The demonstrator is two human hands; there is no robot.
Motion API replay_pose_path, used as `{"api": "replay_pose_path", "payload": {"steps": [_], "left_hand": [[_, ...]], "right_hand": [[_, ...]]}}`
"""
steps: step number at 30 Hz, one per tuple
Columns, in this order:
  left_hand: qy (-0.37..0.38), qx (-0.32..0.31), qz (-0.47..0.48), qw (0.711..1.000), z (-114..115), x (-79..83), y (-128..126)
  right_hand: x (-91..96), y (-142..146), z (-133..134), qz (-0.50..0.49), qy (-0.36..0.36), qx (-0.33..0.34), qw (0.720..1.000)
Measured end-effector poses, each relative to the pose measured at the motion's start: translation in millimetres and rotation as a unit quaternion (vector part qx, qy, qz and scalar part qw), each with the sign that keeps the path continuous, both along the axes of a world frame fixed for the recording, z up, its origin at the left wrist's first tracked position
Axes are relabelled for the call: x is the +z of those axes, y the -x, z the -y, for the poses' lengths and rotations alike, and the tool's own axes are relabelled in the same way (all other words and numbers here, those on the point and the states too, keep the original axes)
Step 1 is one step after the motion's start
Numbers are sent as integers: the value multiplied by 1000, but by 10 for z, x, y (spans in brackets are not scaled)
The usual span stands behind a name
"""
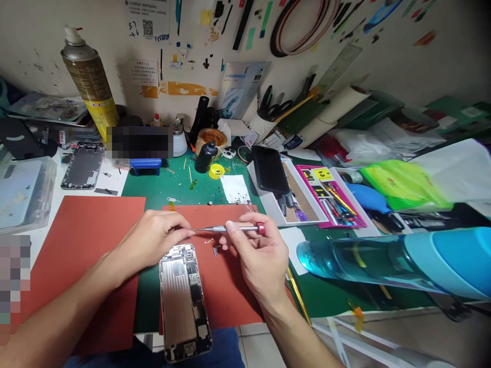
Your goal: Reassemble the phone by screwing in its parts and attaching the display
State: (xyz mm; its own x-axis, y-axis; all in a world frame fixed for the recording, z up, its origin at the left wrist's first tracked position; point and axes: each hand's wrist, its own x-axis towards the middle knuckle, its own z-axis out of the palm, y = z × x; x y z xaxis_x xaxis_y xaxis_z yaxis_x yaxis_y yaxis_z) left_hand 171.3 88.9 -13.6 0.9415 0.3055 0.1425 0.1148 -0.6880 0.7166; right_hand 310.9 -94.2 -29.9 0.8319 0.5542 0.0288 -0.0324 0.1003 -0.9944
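My right hand (257,253) grips a slim metal precision screwdriver (230,229) with a red end cap, its tip pointing left. My left hand (153,237) sits just left of that tip, fingertips pinched close to it; nothing held there is visible. Below the hands, an opened smartphone (184,301) lies on its back, showing its gold-toned inner casing and circuit parts, with no screen fitted. It rests across a green mat and a red-orange silicone pad (238,301). Several tiny metal parts (215,250) lie on that pad beneath the screwdriver.
A second red-orange pad (84,255) lies left. Behind are a bare phone housing (82,166), a spray can (90,82) and a black bottle (205,158). A tool tray (330,197) sits right, and a large blue-green bottle (395,260) juts in from the right.
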Motion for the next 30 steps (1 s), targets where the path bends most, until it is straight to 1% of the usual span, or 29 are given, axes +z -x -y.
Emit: {"api": "replay_pose_path", "payload": {"steps": [3, 7, 16, 20, 24, 27, 30], "left_hand": [[12, 13, -8, 1000, -7, 9, -4], [19, 26, -6, 999, -4, 28, -16], [17, 21, -2, 1000, -6, 20, -4], [27, 22, -6, 999, -9, 27, -6], [16, 20, -30, 999, -24, 62, -3], [17, 0, -44, 999, -44, 92, 10], [32, -30, -37, 998, -81, 103, 28]], "right_hand": [[4, 8, 3, 8, -4, 8, 1000], [16, 19, 0, 21, 3, -2, 1000], [28, 36, 6, 44, 1, -2, 999], [-3, 14, 11, 15, -1, 4, 1000], [-57, -28, 23, -35, -10, 24, 999], [-87, -57, 19, -52, -14, 34, 998], [-103, -80, 1, -62, -10, 32, 998]]}}
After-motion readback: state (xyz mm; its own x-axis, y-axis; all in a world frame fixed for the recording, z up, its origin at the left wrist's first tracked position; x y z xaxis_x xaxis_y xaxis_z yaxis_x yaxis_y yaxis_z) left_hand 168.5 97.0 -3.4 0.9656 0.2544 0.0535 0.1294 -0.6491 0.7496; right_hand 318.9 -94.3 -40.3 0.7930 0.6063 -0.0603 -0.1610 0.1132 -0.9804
